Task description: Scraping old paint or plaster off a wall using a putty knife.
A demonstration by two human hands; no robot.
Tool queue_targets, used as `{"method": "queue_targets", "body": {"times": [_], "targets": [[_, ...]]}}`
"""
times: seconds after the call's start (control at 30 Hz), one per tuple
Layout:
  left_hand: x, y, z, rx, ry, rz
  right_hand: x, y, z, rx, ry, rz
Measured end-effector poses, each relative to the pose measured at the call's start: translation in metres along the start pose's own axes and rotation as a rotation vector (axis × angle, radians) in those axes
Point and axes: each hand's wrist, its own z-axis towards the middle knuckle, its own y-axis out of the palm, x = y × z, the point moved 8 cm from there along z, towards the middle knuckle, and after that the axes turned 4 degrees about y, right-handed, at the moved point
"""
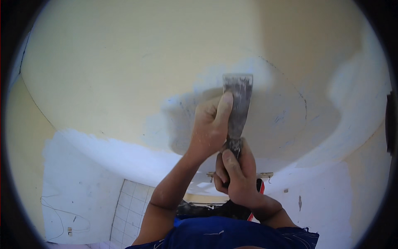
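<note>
A wide-bladed putty knife [240, 99] with a dark, smeared blade points upward in front of a cream-painted surface [137, 62]. My right hand [238, 176] wraps round its black handle [234, 146], thumb lying along it. Higher up, my left hand [211, 120] grips the side of the blade, with its thumb pressed on the flat face and its other fingers curled and partly hidden. Whitish dust covers both hands. Behind the blade's tip lies a pale patch [259, 68]; whether the edge touches the surface I cannot tell.
Thin dark cracks [304, 101] and another pale patch [346, 83] mark the surface on the right. Lower down are white-coated areas [83, 178], white tiles [130, 203], a loose wire [62, 216] and a narrow wooden strip [265, 175]. A dark object [391, 124] stands at the right rim.
</note>
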Motion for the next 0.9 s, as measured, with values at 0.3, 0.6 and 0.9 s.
{"method": "queue_targets", "body": {"times": [0.3, 0.6, 0.9], "targets": [[-0.019, -0.004, -0.008, -0.011, -0.045, 0.004, 0.017, -0.001, -0.001, 0.030, -0.018, 0.077], [0.006, 0.002, 0.009, -0.072, 0.076, -0.021, -0.006, 0.007, 0.005, -0.053, -0.059, 0.160], [0.020, 0.007, 0.019, -0.052, -0.011, -0.103, -0.024, 0.015, 0.008, -0.080, -0.046, 0.107]]}}
